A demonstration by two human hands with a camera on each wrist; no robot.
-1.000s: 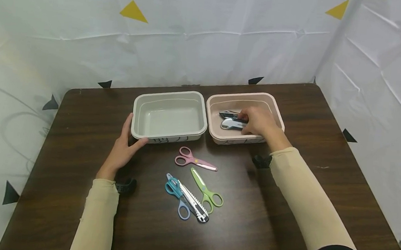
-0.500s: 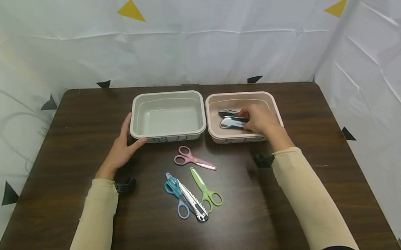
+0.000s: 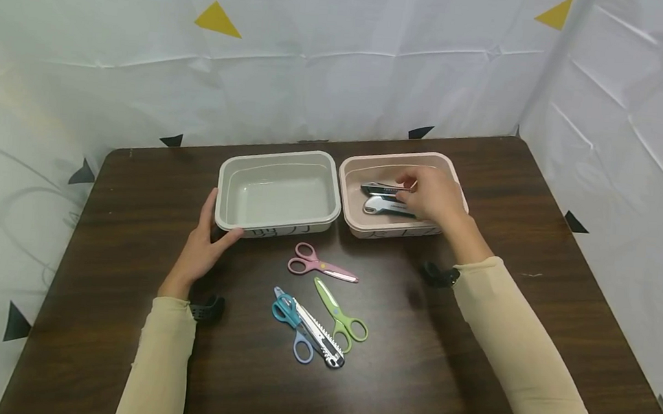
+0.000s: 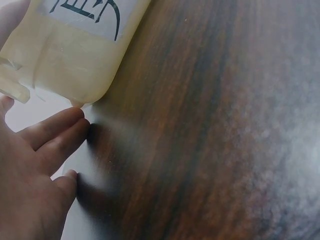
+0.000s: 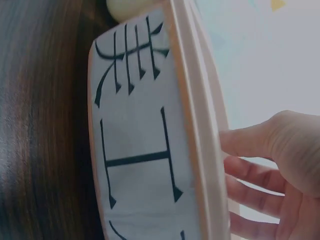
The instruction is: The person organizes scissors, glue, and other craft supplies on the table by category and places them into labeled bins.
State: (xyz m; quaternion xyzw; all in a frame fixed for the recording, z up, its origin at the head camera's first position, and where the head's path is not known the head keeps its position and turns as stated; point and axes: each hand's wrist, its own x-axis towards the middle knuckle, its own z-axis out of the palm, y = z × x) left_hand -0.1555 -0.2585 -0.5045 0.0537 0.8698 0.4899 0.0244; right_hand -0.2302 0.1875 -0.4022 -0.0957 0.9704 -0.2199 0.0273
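My left hand (image 3: 199,252) rests at the left front corner of a pale grey-green bin (image 3: 277,223), thumb at the front rim and straight fingers along the side. In the left wrist view that bin's labelled wall (image 4: 70,55) stands above my fingertips. My right hand (image 3: 434,195) reaches inside a pink bin (image 3: 349,216), thumb and fingers apart close over two utility knives. One is a dark utility knife (image 3: 376,190); nearer lies a silver-white utility knife (image 3: 387,206). The right wrist view shows the pink bin's lettered wall (image 5: 135,140), which hides the knives.
In front of the bins lie pink scissors (image 3: 321,266) and green scissors (image 3: 340,315). Blue scissors (image 3: 288,311) overlap a long snap-blade utility knife (image 3: 321,337). White sheeting (image 3: 293,100) stands behind the brown table (image 3: 224,380).
My right hand has lifted off the silver-white utility knife and shifted slightly up, so more of its handle shows. The left hand stays at the grey-green bin.
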